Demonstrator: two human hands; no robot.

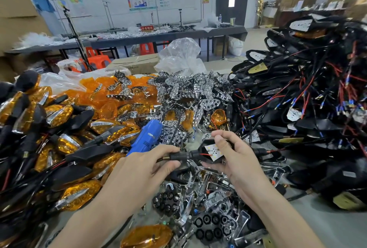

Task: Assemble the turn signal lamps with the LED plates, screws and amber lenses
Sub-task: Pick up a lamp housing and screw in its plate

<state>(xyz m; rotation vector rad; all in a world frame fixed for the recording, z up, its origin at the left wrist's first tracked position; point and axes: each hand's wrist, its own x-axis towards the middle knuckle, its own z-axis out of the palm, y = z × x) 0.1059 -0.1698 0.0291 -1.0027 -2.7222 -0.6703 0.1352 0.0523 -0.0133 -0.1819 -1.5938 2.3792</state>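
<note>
While left hand grips stem, right hand pinches lamp housing (LED plate inside).

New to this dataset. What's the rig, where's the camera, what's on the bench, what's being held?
There is no robot. The single picture comes from a camera worn on a person's head, looking down at their bare hands. The left hand grips the stem of a black lamp housing. The right hand pinches its head, where a white LED plate sits. On the table lie finished lamps at left, loose amber lenses and chrome reflectors in the middle, wired black housings at right, and a blue power screwdriver near the left hand.
</note>
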